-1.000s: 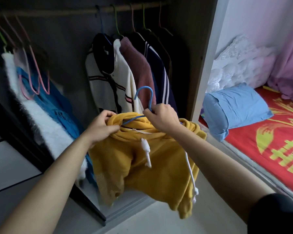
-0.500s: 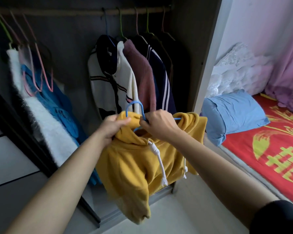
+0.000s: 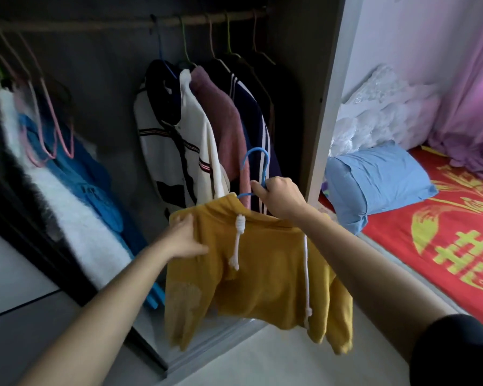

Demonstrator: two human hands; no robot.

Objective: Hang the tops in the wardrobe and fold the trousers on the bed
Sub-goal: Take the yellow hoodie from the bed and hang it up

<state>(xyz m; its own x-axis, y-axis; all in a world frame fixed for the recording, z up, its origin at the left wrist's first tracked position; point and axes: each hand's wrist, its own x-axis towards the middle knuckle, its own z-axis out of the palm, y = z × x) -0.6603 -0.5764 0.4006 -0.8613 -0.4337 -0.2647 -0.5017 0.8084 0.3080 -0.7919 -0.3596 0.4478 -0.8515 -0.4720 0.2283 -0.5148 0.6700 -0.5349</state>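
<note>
A mustard-yellow hoodie with white drawstrings hangs on a blue hanger in front of the open wardrobe. My right hand grips the hanger just below its hook. My left hand holds the hoodie's left shoulder. Higher up runs the wooden rail, carrying several hung tops at the right. The hanger's hook is well below the rail.
Several empty pink hangers and a white fluffy garment with a blue one hang at the left. The wardrobe's side panel stands to the right. Beyond it lie a red bedspread, a blue pillow and purple curtains.
My left hand slid from the collar down to the hoodie's left shoulder. The hoodie now hangs spread on the hanger, and my right hand has lifted the hanger a little to the right.
</note>
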